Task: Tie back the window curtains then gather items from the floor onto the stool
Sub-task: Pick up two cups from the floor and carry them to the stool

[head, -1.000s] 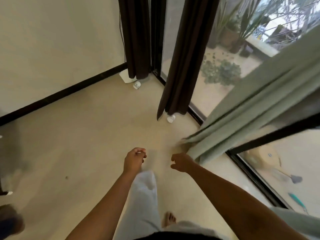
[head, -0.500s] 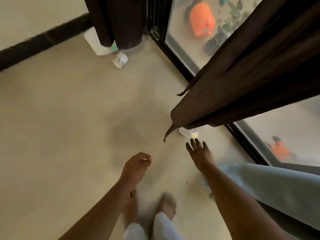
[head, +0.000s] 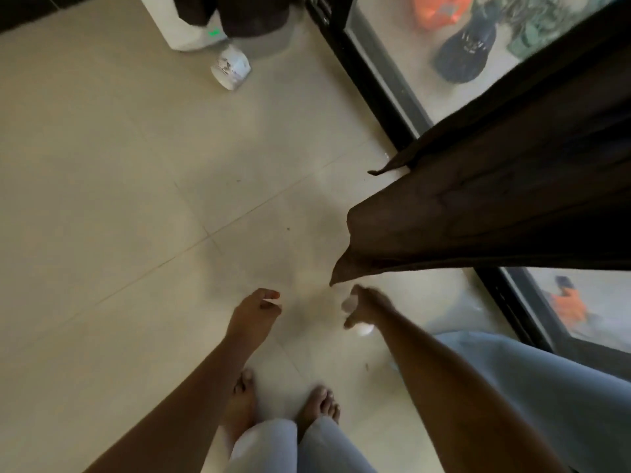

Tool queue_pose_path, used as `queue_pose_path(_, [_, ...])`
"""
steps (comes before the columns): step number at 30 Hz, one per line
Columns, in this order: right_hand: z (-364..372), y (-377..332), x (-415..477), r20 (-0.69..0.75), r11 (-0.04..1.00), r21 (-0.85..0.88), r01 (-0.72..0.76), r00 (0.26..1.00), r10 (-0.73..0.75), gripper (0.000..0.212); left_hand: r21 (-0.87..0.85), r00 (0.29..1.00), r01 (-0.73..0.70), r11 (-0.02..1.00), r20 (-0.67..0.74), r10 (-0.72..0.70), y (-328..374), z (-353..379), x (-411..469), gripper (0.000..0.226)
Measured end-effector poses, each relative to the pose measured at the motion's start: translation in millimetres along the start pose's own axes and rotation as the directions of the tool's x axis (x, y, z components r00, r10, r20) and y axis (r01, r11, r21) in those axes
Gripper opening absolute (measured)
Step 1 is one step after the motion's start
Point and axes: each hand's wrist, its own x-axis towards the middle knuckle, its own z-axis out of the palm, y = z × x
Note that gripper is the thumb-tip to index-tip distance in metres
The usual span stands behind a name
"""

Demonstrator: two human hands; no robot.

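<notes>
One white item (head: 364, 330) beneath right hand (head: 367, 307)

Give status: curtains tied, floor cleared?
Done: unclear; brown curtain hangs bunched, no tie visible. In hand: blurred right hand reaches at a small white item on the floor; grip unclear. To do: white mug lies by the corner; stool out of view.

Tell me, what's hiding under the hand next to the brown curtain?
A small white thing peeks out under the right hand. The hand covers most of it, and it's blurry.
</notes>
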Motion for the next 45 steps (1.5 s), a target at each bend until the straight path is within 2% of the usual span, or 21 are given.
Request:
queue_pose_path(1, [10.5,-4.3,-27.7,0.152,0.989,0.128,-0.073,0.987,0.053,0.069,0.01,1.0,0.012,1.0,0.013,-0.012,4.8,-8.5,-25.3,0.035])
queue_pose_path(3, [23.5,-22.0,-92.5,0.326,0.902,0.401,-0.158,0.945,0.021,0.071,0.019,0.992,0.018,1.0,0.123,-0.02,20.7,-28.6,-76.2,0.049])
queue_pose_path(5, [24.8,-50.6,-150.8,0.343,0.844,0.523,-0.121,0.936,-0.078,0.063,0.196,0.96,-0.122,0.973,0.271,0.066,45.3,-51.7,-123.2,0.077])
queue_pose_path(7, [15.0,-82.7,-195.7,0.29,0.756,0.653,-0.045,0.937,-0.194,0.058,0.282,0.927,-0.29,0.914,0.322,0.194,71.6,-71.3,-157.9,0.104])
queue_pose_path(9, [-11.6,-117.9,-231.0,0.237,0.636,0.771,0.008,0.924,-0.299,0.051,0.245,0.926,-0.346,0.906,0.243,0.288,101.0,-93.1,-182.1,0.111])
queue_pose_path(11, [-47.7,-152.5,-248.6,0.177,0.551,0.833,0.058,0.914,-0.365,0.051,0.208,0.938,-0.346,0.915,0.056,0.342,139.3,-119.5,-195.8,0.083])
queue_pose_path(13, [-91.0,-191.4,-256.5,0.128,0.547,0.828,0.122,0.909,-0.397,0.054,0.134,0.926,-0.328,0.935,-0.148,0.346,174.8,-148.9,-194.9,0.067])
queue_pose_path(16, [-144.4,-256.6,-250.1,0.108,0.676,0.68,0.283,0.874,-0.474,0.044,-0.127,0.913,-0.32,0.939,-0.308,0.269,213.1,-192.5,-168.2,0.075])
queue_pose_path(19, [-174.1,-322.1,-201.6,0.032,0.771,0.498,0.397,0.88,-0.474,0.03,-0.434,0.924,-0.31,0.846,-0.346,0.161,244.7,-233.2,-122.4,0.072])
queue_pose_path(20, [-181.5,-342.1,-173.3,-0.02,0.824,0.357,0.441,0.885,-0.465,0.032,-0.478,0.922,-0.313,0.821,-0.359,0.143,253.0,-246.5,-102.5,0.066])
queue_pose_path(22, [-188.6,-374.8,-110.0,-0.056,0.894,-0.058,0.444,0.893,-0.447,0.044,-0.532,0.925,-0.314,0.787,-0.357,0.127,259.0,-273.4,-51.2,0.048])
queue_pose_path(24, [-190.0,-398.8,-48.9,-0.088,0.834,-0.414,0.364,0.897,-0.434,0.05,-0.565,0.937,-0.292,0.772,-0.333,0.111,256.6,-295.0,3.7,0.038])
queue_pose_path(27, [-189.6,-422.8,29.6,-0.158,0.666,-0.698,0.263,0.85,-0.502,0.059,-0.617,0.951,-0.244,0.748,-0.303,0.06,254.6,-315.3,76.2,0.037])
queue_pose_path(30, [-189.5,-443.9,102.6,-0.166,0.536,-0.817,0.211,0.804,-0.57,0.057,-0.637,0.962,-0.212,0.741,-0.268,0.046,243.5,-325.8,140.6,0.042])
queue_pose_path(33, [-193.6,-446.4,170.2,-0.147,0.386,-0.909,0.159,0.743,-0.653,0.051,-0.646,0.972,-0.159,0.746,-0.235,0.003,230.7,-325.2,190.3,0.059])
queue_pose_path(35, [-196.4,-448.1,200.9,-0.127,0.347,-0.928,0.136,0.76,-0.637,0.058,-0.642,0.975,-0.121,0.757,-0.22,-0.031,219.9,-321.9,212.2,0.062])
queue_pose_path(37, [-198.2,-454.4,205.6,-0.181,0.305,-0.951,0.049,0.713,-0.678,0.06,-0.628,0.981,-0.099,0.772,-0.193,-0.032,208.7,-318.2,224.4,0.064])
queue_pose_path(39, [-199.2,-464.8,195.2,-0.106,0.309,-0.941,0.137,0.749,-0.654,0.043,-0.612,0.984,-0.077,0.787,-0.174,-0.039,200.3,-315.8,225.4,0.068])
queue_pose_path(40, [-194.8,-467.3,186.0,-0.114,0.378,-0.906,0.19,0.752,-0.649,0.037,-0.608,0.985,-0.06,0.792,-0.166,-0.053,197.6,-315.1,220.0,0.071])
queue_pose_path(43, [-172.1,-468.1,134.4,-0.208,0.745,-0.602,0.289,0.843,-0.496,0.07,-0.613,0.982,-0.018,0.79,-0.158,-0.1,198.1,-318.8,182.5,0.083])
queue_pose_path(45, [-155.9,-461.7,84.5,-0.224,0.938,-0.194,0.287,0.918,-0.327,0.078,-0.63,0.981,-0.018,0.776,-0.161,-0.108,204.8,-321.5,143.9,0.086])
